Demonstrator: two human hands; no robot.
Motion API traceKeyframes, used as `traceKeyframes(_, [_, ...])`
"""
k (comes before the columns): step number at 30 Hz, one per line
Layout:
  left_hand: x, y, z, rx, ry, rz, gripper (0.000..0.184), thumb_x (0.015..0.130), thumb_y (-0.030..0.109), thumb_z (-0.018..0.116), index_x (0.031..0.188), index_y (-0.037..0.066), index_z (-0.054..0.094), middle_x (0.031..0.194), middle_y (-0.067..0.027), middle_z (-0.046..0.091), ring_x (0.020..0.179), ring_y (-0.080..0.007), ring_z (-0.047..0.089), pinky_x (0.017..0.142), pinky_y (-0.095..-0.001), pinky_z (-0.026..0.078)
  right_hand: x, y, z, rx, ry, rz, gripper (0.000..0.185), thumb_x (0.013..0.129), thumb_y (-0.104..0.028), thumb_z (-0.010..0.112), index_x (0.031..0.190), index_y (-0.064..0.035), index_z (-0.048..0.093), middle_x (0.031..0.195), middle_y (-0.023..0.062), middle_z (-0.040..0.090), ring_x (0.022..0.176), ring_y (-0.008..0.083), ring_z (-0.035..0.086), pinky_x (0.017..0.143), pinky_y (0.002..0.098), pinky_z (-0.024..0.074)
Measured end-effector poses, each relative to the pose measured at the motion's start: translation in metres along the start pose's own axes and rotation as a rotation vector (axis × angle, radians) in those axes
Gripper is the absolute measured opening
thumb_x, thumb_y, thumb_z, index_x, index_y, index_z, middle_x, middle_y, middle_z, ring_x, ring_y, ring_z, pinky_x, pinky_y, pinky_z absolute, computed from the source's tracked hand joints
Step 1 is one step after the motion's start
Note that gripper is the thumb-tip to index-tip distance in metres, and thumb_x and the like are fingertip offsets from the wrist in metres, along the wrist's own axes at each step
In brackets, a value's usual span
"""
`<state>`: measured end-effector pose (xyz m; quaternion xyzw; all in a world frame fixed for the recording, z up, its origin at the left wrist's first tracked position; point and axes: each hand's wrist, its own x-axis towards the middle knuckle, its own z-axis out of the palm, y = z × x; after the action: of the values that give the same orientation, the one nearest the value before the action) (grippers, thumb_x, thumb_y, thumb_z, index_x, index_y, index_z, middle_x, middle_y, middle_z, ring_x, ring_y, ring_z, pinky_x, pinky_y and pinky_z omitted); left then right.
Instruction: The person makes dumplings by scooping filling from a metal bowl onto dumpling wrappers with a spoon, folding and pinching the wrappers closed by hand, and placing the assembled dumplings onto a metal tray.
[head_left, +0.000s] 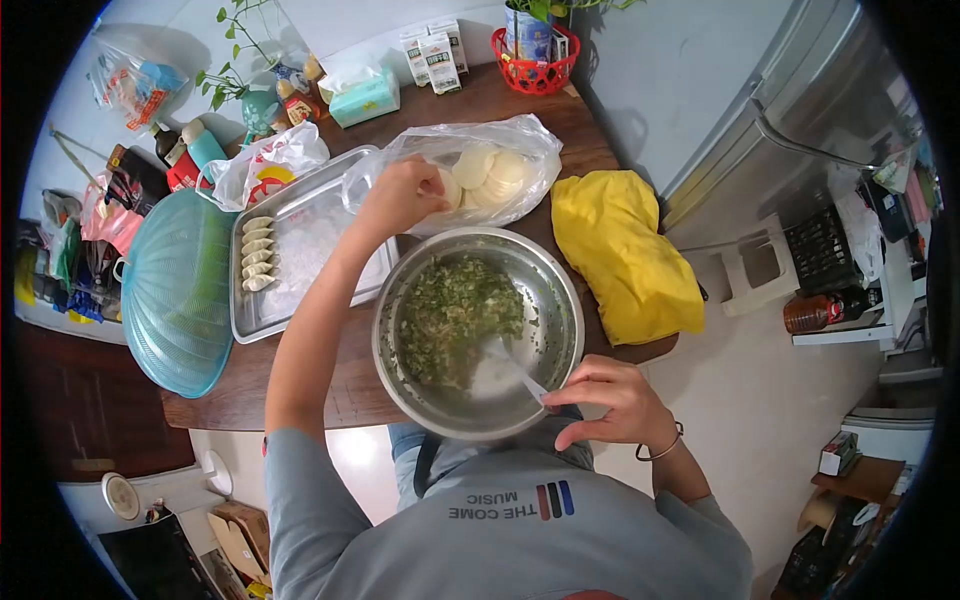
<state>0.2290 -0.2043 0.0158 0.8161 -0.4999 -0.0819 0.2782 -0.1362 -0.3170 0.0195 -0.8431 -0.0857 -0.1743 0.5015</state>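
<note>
My left hand reaches over the tray to the mouth of a clear plastic bag. Its fingers are closed at the edge of a pale round dumpling wrapper; more wrappers lie stacked inside. Directly below stands a steel bowl holding chopped green filling. A spoon leans in the bowl, its handle against the near right rim. My right hand is beside that handle, thumb and fingers apart; whether a fingertip touches the handle I cannot tell.
A metal tray holds a row of folded dumplings along its left side. Left of it leans a teal mesh food cover. A yellow cloth lies right of the bowl. Tissues, small boxes and a red basket stand behind.
</note>
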Motion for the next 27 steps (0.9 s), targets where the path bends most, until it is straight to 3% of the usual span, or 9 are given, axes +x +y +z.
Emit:
traceKeyframes(2, [-0.001,-0.005,0.001,0.017,0.003,0.057,0.014,0.071,0.005,0.076,0.082,-0.002,0.069,0.090,-0.0114,0.068,0.080,-0.0250,0.068,0.073,-0.0340,0.057,0.001,0.001,0.000,0.007,-0.004,0.003,0.050,0.059,-0.037,0.088,0.099,-0.0095,0.076,0.082,0.0019,0.065,0.070,0.0159,0.062,0.060,0.0275,0.0500])
traceKeyframes(9, [-0.006,0.003,0.005,0.015,0.010,0.065,0.007,0.075,0.000,0.068,0.080,-0.004,0.066,0.097,-0.0120,0.067,0.082,-0.0248,0.068,0.072,-0.0335,0.058,0.002,0.004,-0.001,0.050,-0.013,0.022,0.043,0.065,-0.033,0.087,0.098,-0.0096,0.075,0.079,0.0029,0.066,0.070,0.0183,0.063,0.062,0.0293,0.0503])
traceKeyframes(11, [-0.006,0.003,0.010,0.002,0.082,0.177,0.009,0.074,0.006,0.066,0.072,-0.002,0.063,0.087,-0.0151,0.064,0.076,-0.0333,0.066,0.069,-0.0400,0.053,0.003,0.002,-0.003,0.050,-0.036,0.041,0.040,0.066,-0.029,0.088,0.098,-0.0102,0.073,0.080,0.0039,0.067,0.072,0.0209,0.064,0.066,0.0315,0.0516])
traceKeyframes(15, [-0.006,-0.003,0.013,0.072,0.113,0.263,0.008,0.073,0.004,0.065,0.074,-0.002,0.060,0.085,-0.0147,0.063,0.074,-0.0335,0.065,0.068,-0.0404,0.052,0.006,0.002,-0.002,0.051,-0.035,0.033,0.044,0.063,-0.032,0.089,0.098,-0.0095,0.075,0.079,0.0026,0.066,0.069,0.0183,0.062,0.062,0.0292,0.0497])
traceKeyframes(18, [-0.005,-0.009,0.009,-0.030,0.109,0.113,0.007,0.075,0.003,0.064,0.077,-0.002,0.060,0.086,-0.0148,0.064,0.074,-0.0316,0.066,0.069,-0.0387,0.054,0.006,0.002,-0.001,0.042,-0.011,0.005,0.047,0.059,-0.033,0.090,0.097,-0.0088,0.076,0.077,0.0012,0.065,0.066,0.0160,0.060,0.058,0.0274,0.0479])
traceKeyframes(20, [-0.006,-0.015,0.003,-0.084,0.088,-0.017,0.011,0.078,0.002,0.065,0.085,-0.004,0.060,0.090,-0.0120,0.066,0.080,-0.0216,0.068,0.069,-0.0338,0.057,0.006,0.001,-0.001,0.036,-0.007,0.004,0.048,0.057,-0.032,0.091,0.097,-0.0090,0.076,0.077,0.0012,0.065,0.066,0.0160,0.060,0.058,0.0275,0.0477])
traceKeyframes(27, [-0.010,-0.005,-0.001,-0.195,0.105,-0.017,0.009,0.081,-0.003,0.060,0.090,-0.001,0.060,0.090,-0.0107,0.066,0.080,-0.0192,0.067,0.070,-0.0306,0.056,0.008,0.000,0.000,0.013,0.015,-0.002,0.045,0.058,-0.028,0.091,0.096,-0.0095,0.077,0.075,0.0012,0.064,0.065,0.0156,0.060,0.058,0.0272,0.0466])
